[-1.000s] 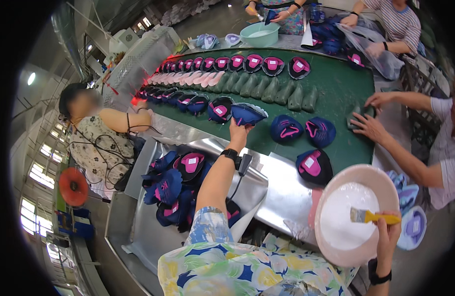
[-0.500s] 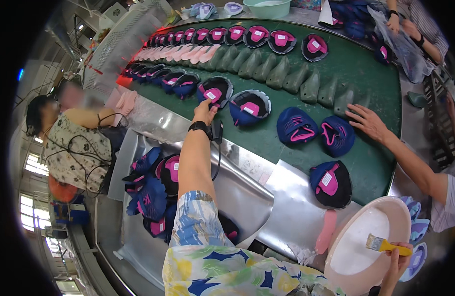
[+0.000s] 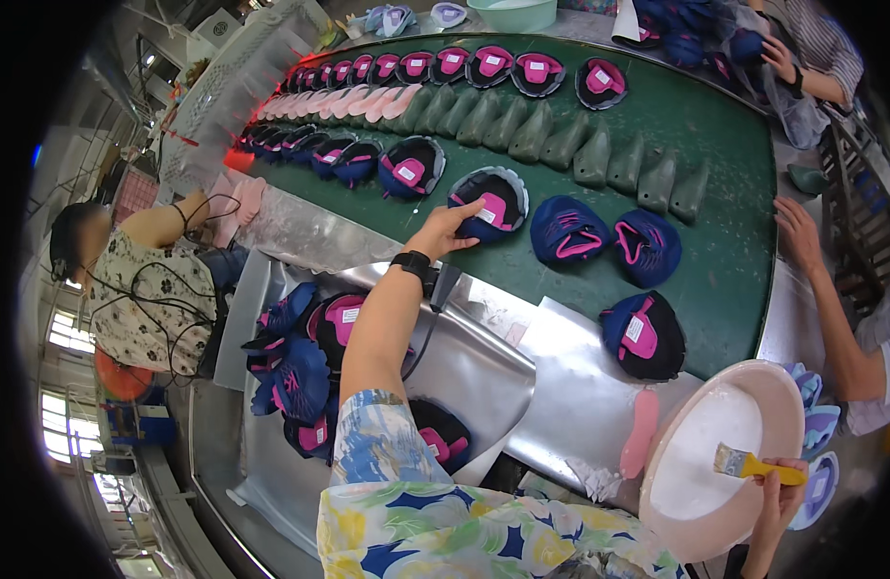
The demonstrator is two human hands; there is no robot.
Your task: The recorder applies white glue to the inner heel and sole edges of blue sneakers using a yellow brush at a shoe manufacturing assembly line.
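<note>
My left hand (image 3: 452,230) reaches over the green table and pinches the near edge of a navy and pink shoe upper (image 3: 504,205), its thumb side over the pink lining. My right hand (image 3: 779,494), low at the right, grips a yellow-handled paintbrush (image 3: 753,466). The bristles are over the white liquid in a beige basin (image 3: 787,405). To the right of the held upper lie two more navy uppers, one (image 3: 566,230) beside the other (image 3: 647,248). Another upper (image 3: 647,333) sits nearer me, its pink lining facing up. A pink insole (image 3: 641,432) lies left of the basin.
Rows of uppers (image 3: 490,66), pink insoles (image 3: 372,104) and dark green shoe lasts (image 3: 536,132) run across the green surface (image 3: 397,217). A co-worker's hand (image 3: 800,232) rests at the right edge. More uppers (image 3: 305,376) fill a metal tray on the left. Another person (image 3: 160,289) sits at far left.
My left hand has moved right from one upper to the neighbouring one. The lasts and uppers have shifted slightly left in view. The co-worker's hand has left the lasts for the table edge.
</note>
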